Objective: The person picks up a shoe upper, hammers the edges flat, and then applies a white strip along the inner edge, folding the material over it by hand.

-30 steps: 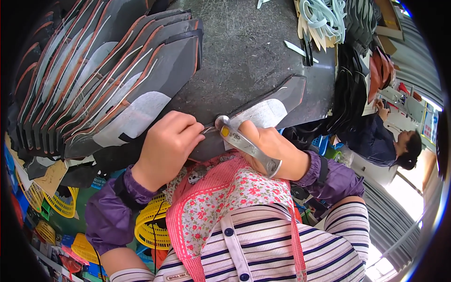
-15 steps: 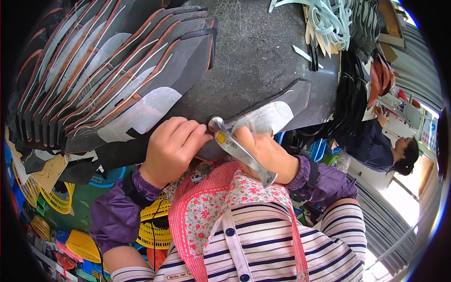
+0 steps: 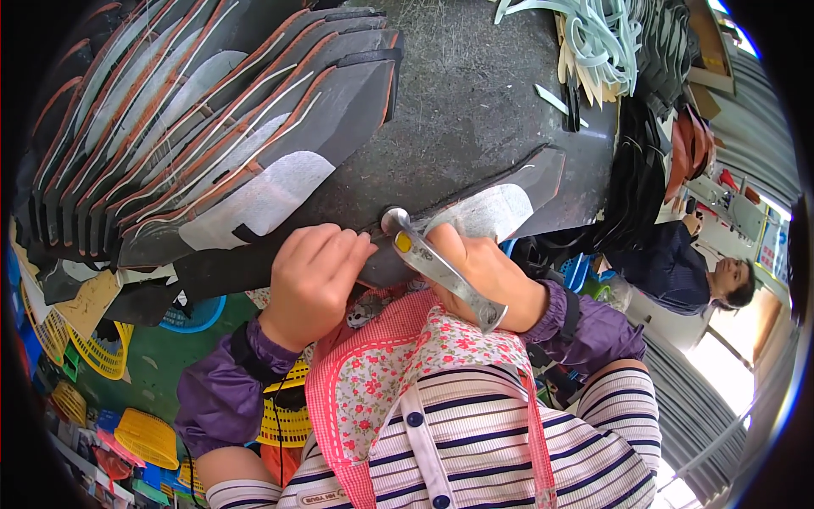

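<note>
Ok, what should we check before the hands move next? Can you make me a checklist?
1. Right hand holding the hammer: ok.
2. Left hand well clear of the hammer's round face: not ok, its fingertips are close beside it.
3. Dark piece with the white patch on the tabletop: ok.
4. Stacked pieces away from the hammer: ok, off to the left.
5. Anything pinched in the left fingers: cannot tell.

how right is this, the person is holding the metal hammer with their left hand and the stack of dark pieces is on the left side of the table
Not quite: the head view shows the metal hammer in the person's right hand, not the left hand. The stack of dark pieces is indeed on the left side of the table.
</note>
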A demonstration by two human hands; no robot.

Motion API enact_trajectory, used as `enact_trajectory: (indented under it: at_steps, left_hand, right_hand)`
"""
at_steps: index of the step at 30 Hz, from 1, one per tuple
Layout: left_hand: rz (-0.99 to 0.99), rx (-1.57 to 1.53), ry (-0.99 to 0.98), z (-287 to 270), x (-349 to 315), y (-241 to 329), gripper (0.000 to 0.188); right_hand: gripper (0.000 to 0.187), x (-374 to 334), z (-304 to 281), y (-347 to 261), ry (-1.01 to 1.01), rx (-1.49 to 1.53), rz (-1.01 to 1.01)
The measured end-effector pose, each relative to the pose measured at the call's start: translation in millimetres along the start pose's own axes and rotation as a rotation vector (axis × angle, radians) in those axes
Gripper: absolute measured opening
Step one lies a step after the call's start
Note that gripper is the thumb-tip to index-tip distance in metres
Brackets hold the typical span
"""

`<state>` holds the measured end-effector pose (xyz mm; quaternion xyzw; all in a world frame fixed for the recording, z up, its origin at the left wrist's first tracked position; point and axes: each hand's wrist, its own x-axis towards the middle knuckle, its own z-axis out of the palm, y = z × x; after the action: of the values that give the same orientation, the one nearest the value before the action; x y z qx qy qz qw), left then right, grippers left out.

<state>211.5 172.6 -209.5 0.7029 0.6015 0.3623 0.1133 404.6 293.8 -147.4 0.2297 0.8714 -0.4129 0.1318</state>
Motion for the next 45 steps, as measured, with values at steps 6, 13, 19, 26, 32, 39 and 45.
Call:
enact_trajectory:
  at_steps: [6, 13, 19, 26, 32, 39, 45]
  left_hand:
    - [0.138, 0.256, -0.11, -5, 2, 11, 0.024]
    - [-0.004, 0.247, -0.215, 2, 18, 30, 0.043]
    - [-0.004, 0.074, -0.136, 59, 62, 58, 0.059]
    - [-0.242, -0.298, -0.266, 46, 99, 63, 0.059]
    - [0.123, 0.059, -0.042, 1, 115, 85, 0.067]
    - [0.031, 0.048, -0.283, 55, 71, 63, 0.073]
    - [-0.201, -0.211, -0.153, 35, 93, 77, 0.071]
  right_hand:
    - [0.035, 3, -2, -2, 0.071, 0.11, -0.082]
    - [0.027, -44, -20, 46, 0.395, -0.134, 0.145]
    - [0.027, -91, -39, 140, 0.822, -0.379, 0.442]
    - [0.026, -110, -47, 185, 0.823, -0.462, 0.536]
    - [0.013, -99, -75, 182, 0.811, -0.53, 0.429]
    - [0.015, -7, -170, 181, 1.037, -0.683, 0.101]
    - [0.015, -1, -171, 165, 0.798, -0.599, 0.022]
